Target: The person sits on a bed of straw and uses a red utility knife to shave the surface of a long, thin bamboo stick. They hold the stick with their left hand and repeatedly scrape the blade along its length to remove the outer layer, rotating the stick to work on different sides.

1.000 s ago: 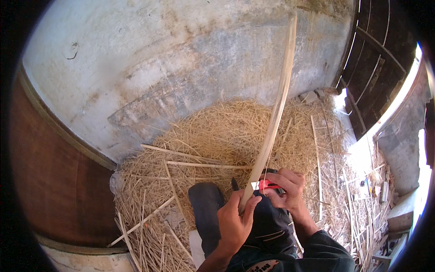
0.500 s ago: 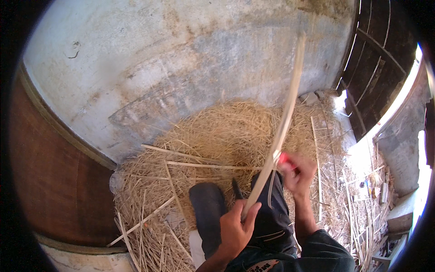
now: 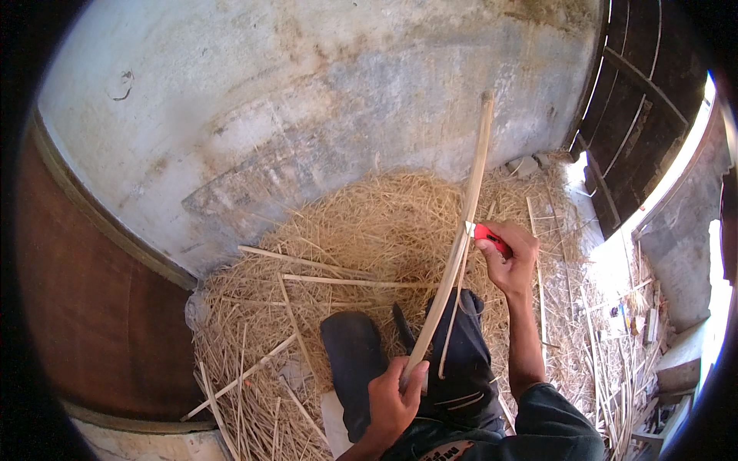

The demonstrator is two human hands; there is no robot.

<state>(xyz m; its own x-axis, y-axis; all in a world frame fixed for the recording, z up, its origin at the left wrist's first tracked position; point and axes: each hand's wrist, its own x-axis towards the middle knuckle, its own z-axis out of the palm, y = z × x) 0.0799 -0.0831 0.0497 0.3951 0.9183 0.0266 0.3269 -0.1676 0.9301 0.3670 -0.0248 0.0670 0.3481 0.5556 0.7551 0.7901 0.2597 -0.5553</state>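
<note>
A long pale strip (image 3: 469, 207), seemingly bamboo, slants up and away from my lap. Its near end is gripped in my left hand (image 3: 394, 399), thumb laid along it. My right hand (image 3: 509, 257) is closed around a red utility knife (image 3: 492, 238). The knife's blade meets the strip's right edge near mid-length. From that spot a thin curled shaving (image 3: 452, 330) hangs down over my right thigh. Between my knees there is a dark pointed object (image 3: 402, 324), perhaps a blade; most of it is hidden.
Straw-like shavings (image 3: 369, 223) cover the floor up to the stained wall (image 3: 307, 115). Loose pale strips (image 3: 354, 281) lie to the left of my knees, and more at the right. A brown panel (image 3: 108, 292) stands at the left, dark boards (image 3: 638, 100) at the far right.
My right hand with the knife has moved farther from me along the strip. The strip's far end has dropped nearer and left, my left hand has shifted slightly nearer, and the shaving hangs longer.
</note>
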